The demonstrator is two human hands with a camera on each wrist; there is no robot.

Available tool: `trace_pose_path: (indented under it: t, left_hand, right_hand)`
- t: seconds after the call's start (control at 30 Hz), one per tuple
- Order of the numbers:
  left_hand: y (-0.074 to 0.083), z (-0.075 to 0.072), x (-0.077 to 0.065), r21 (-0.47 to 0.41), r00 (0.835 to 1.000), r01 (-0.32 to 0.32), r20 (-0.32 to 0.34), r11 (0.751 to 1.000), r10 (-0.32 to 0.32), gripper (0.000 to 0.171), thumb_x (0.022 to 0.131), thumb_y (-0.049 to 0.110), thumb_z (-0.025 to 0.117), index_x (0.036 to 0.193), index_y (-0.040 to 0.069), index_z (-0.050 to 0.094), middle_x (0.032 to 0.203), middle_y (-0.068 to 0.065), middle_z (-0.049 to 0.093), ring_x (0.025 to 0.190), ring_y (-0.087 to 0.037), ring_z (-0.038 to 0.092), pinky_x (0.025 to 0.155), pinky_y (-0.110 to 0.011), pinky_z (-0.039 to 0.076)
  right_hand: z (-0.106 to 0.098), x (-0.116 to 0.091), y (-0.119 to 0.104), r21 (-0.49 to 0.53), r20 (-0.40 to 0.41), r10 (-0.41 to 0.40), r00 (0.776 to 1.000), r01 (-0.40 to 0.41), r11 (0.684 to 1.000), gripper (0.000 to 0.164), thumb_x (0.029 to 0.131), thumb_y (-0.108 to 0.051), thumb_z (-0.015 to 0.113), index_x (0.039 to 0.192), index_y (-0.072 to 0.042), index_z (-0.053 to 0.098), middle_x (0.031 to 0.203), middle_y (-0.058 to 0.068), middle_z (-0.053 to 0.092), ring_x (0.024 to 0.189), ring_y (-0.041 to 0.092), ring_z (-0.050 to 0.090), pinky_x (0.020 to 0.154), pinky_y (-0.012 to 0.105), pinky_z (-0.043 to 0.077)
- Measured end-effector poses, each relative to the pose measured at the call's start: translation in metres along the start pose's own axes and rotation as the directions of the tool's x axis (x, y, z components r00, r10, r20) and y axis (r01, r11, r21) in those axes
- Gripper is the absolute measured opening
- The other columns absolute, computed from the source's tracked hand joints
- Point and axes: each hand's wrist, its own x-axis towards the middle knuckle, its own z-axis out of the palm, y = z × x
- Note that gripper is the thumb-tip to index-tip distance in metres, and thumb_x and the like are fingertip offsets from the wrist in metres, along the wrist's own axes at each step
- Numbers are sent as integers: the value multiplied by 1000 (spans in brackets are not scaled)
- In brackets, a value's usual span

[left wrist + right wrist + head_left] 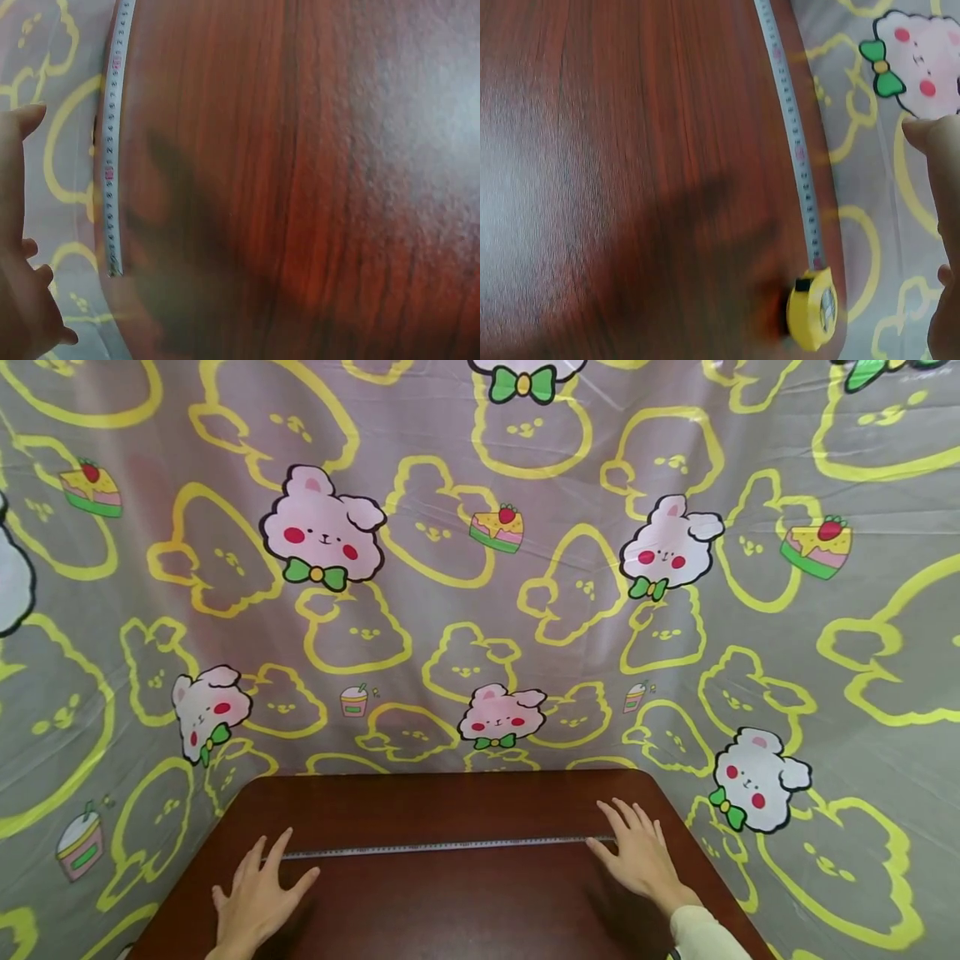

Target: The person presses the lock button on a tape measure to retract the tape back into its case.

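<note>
A tape measure lies on the brown table with its pale blade (442, 846) drawn out across the width. Its yellow case (812, 311) with a black lock shows in the right wrist view; in the head view my right hand (637, 858) hides it. The free end of the blade (112, 172) appears in the left wrist view, its tip at the lower end. My left hand (257, 897) hovers over that tip, fingers spread and holding nothing. Over the case end, my right hand also has spread fingers and a bare palm. Both hands cast shadows on the wood.
The brown wooden table (450, 910) has rounded far corners. Behind it and along both sides hangs a grey curtain (450, 602) printed with yellow outlines, white rabbits and cakes. The blade runs roughly parallel to the table's far edge.
</note>
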Motion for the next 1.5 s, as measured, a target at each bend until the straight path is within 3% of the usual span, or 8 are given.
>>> trace_pose_path:
  t: [0.27,0.47,0.7,0.87,1.13,1.27,1.5]
  left_hand:
    - [-18,3,3,-35,995,100,11,994,-100,117,83,84,60,164,12,17,156,-40,16,132,-69,25,94,-87,19]
    - [-32,4,7,-113,984,174,-25,978,-178,124,80,83,65,165,11,9,154,-40,18,127,-70,29,87,-85,30]
    - [-51,1,19,-240,964,253,-21,937,-266,132,76,79,74,166,11,4,159,-37,15,131,-69,22,86,-87,26]
    - [-62,0,29,-305,944,319,12,898,-331,138,72,79,76,165,9,2,160,-38,11,134,-70,14,87,-89,20]
    - [-68,10,36,-363,907,397,17,843,-420,144,68,79,80,164,5,2,159,-38,14,138,-65,14,98,-81,13]
    - [-70,16,39,-345,900,420,41,840,-433,147,66,80,80,164,3,3,157,-39,14,136,-65,15,101,-77,9]
    - [-72,24,46,-294,893,446,81,845,-443,150,62,84,79,162,0,5,161,-35,7,138,-65,7,100,-77,5]
  right_hand:
    - [1,-7,22,115,27,76,997,-79,990,77,96,-59,66,153,-12,47,153,29,41,139,59,29,105,80,15]
    - [6,-11,38,196,13,113,994,-113,974,75,96,-50,69,153,-8,44,152,32,38,138,58,30,105,76,20]
    - [13,-14,54,274,24,154,988,-155,949,77,96,-48,71,154,-7,40,151,32,39,137,56,33,105,75,23]
    - [16,-16,63,318,99,234,967,-254,913,82,98,-48,69,158,-6,33,155,31,33,141,55,28,106,76,24]
    - [32,-13,71,418,168,373,912,-409,811,90,97,-49,71,161,-8,23,159,29,25,144,51,26,109,73,25]
    - [49,-10,71,456,154,415,897,-437,775,95,93,-52,74,161,-7,24,159,30,24,142,50,28,109,70,26]
    - [71,-15,73,386,74,490,868,-478,789,103,85,-54,82,160,-9,27,157,31,28,139,53,31,106,71,27]
